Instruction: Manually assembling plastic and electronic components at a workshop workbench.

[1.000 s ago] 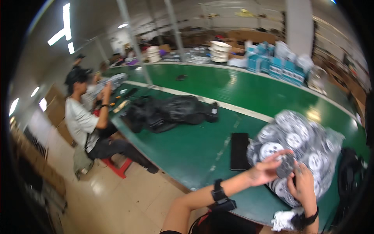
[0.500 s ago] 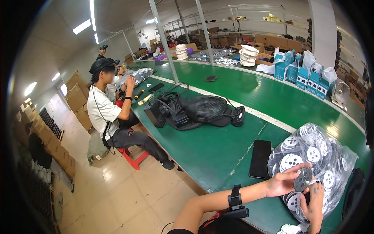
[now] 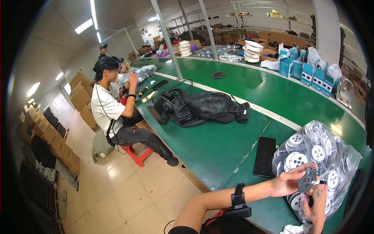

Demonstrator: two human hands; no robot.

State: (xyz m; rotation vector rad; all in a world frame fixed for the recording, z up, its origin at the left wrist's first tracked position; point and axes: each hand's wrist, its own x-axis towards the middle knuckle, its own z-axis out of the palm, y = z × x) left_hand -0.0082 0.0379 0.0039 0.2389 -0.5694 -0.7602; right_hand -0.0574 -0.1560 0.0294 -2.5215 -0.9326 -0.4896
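At the lower right, my left hand (image 3: 287, 183) pinches a dark grey round disc (image 3: 307, 180) with several holes by its edge, its flat side turned toward me. Close against the disc's lower right edge, my right hand (image 3: 317, 204) has its fingers curled; what they hold, if anything, is hidden. Behind both hands a clear plastic bag (image 3: 325, 134) bulges with white discs with dark holes. A black smartphone (image 3: 264, 156) lies flat on the green table left of the bag. A black strap with a small device (image 3: 238, 201) is around my left wrist.
Black bundled gear with cables (image 3: 206, 107) lies mid-table. A co-worker (image 3: 111, 103) sits at the left on a red stool (image 3: 138, 156). Beyond the green belt (image 3: 241, 84) stand blue boxes (image 3: 307, 76) and stacked white parts (image 3: 252, 52). White crumpled plastic (image 3: 294, 229) lies near my right forearm.
The whole view has shifted slightly, so things sit a little further right. My hands keep nearly the same pose around the dark disc.
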